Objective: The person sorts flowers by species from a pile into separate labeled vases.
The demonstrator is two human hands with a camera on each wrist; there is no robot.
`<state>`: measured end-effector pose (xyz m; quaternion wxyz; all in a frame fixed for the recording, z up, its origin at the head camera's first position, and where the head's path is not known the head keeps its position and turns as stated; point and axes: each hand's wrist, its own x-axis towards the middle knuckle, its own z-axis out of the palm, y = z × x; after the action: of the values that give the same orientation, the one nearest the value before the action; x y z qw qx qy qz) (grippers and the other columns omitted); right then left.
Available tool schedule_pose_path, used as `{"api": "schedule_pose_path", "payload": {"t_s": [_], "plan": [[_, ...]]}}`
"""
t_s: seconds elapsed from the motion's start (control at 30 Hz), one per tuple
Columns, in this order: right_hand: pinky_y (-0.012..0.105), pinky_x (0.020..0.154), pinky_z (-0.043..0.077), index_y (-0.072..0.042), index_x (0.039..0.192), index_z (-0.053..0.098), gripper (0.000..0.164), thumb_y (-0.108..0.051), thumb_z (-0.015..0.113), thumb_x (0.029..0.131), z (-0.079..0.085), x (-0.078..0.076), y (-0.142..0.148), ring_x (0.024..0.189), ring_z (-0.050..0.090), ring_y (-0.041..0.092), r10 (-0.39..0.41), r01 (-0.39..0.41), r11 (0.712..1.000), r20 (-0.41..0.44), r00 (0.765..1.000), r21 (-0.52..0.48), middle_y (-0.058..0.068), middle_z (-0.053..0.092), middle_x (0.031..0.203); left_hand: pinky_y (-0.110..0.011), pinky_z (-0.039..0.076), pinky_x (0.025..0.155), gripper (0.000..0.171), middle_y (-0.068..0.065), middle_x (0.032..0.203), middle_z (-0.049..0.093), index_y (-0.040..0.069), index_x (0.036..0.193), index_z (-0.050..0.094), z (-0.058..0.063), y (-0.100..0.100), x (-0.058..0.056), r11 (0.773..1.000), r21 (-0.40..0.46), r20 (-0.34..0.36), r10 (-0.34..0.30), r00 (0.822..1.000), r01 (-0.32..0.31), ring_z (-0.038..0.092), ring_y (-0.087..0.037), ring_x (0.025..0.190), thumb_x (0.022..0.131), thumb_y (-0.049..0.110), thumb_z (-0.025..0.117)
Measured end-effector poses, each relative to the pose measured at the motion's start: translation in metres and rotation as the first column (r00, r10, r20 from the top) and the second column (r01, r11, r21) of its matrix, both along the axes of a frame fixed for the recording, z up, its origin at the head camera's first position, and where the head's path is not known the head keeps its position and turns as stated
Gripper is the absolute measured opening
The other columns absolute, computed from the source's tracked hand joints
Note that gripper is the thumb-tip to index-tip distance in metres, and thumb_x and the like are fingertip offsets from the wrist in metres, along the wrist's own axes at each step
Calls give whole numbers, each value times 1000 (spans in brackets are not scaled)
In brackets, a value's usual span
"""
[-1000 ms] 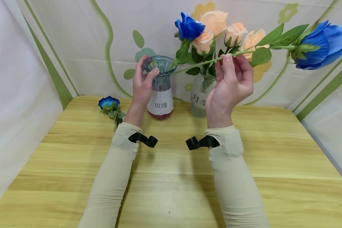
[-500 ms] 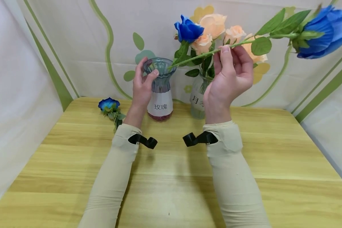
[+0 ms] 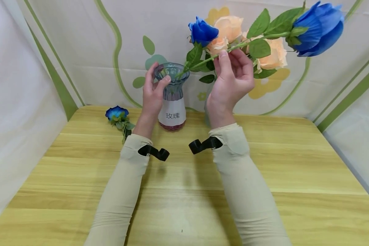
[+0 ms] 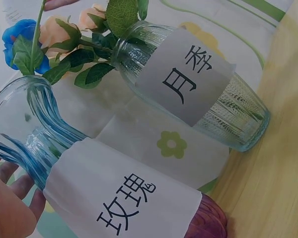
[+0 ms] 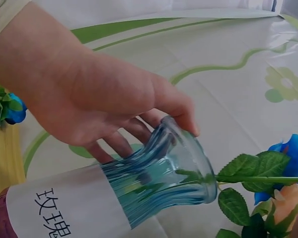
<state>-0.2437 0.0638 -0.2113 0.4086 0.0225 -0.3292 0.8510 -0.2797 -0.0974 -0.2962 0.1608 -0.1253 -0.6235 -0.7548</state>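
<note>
My left hand [image 3: 152,92] holds the neck of a bluish glass vase [image 3: 172,114], thumb over the rim and fingers round its far side. The vase stands upright and bears a white paper label with Chinese characters. Between thumb and fingers, my right hand [image 3: 230,82] pinches the green stem of a large blue rose [image 3: 321,30]. That rose slants up to the right, and its stem's lower end reaches into the vase mouth. A smaller blue rose [image 3: 203,31] leans out above the same mouth, its leaves [image 5: 238,166] close to the rim.
Behind my right hand stands a labelled clear glass vase [image 4: 243,111] with several peach roses [image 3: 229,27]. Another blue rose [image 3: 117,112] lies on the wooden table [image 3: 178,205] at the left. A printed curtain [image 3: 95,82] hangs close behind the vases.
My right hand has moved left and slightly up, carrying the large blue rose with it. The stem's end has passed from beside the vase's rim into its mouth. My left hand stays put.
</note>
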Motion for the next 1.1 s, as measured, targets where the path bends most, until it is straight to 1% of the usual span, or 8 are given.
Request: {"api": "schedule_pose_path", "payload": {"t_s": [0.17,0.37,0.6,0.73,0.93,1.1], "plan": [[38,87,66,0,100,71,16,9,78,89,-4,-4,-8,88,70,21,-5,2,998,45,999,66,10,70,95,-40,40,121,71,-6,167,41,15,166,34,1,-1,1,1000,-3,-5,4,1000,-4,48,-29,143,101,26,61],[33,86,66,0,104,71,18,8,79,89,-6,-8,-14,85,70,17,12,-25,993,111,994,113,5,69,93,-38,42,119,71,-5,166,42,15,166,34,2,-2,1,1000,9,4,5,1000,-5,49,-29,141,101,25,62],[34,86,65,2,103,72,17,9,78,88,-9,-12,-21,83,69,17,28,-50,984,126,992,174,5,70,92,-38,42,118,71,-4,165,43,15,166,34,1,-1,-1,1000,-3,7,6,1000,-6,50,-27,140,101,26,62],[31,82,65,1,101,72,15,8,78,89,-13,-13,-26,84,69,18,42,-76,970,144,989,233,5,71,92,-37,42,118,70,-5,165,44,15,165,35,1,1,-2,1000,-8,6,13,1000,-13,49,-25,139,102,25,62],[32,83,65,0,101,73,13,5,78,91,-22,-14,-31,87,72,19,61,-116,942,179,982,314,5,73,93,-40,42,119,70,-2,165,44,18,165,35,2,3,-1,1000,-8,22,10,1000,-10,49,-26,140,102,27,62],[31,84,65,0,105,73,13,2,78,93,-31,-16,-33,89,72,19,39,-118,915,207,978,386,7,74,97,-40,42,119,71,-2,166,43,17,165,35,1,3,-1,1000,-13,13,15,1000,-15,49,-26,141,101,27,63]]}}
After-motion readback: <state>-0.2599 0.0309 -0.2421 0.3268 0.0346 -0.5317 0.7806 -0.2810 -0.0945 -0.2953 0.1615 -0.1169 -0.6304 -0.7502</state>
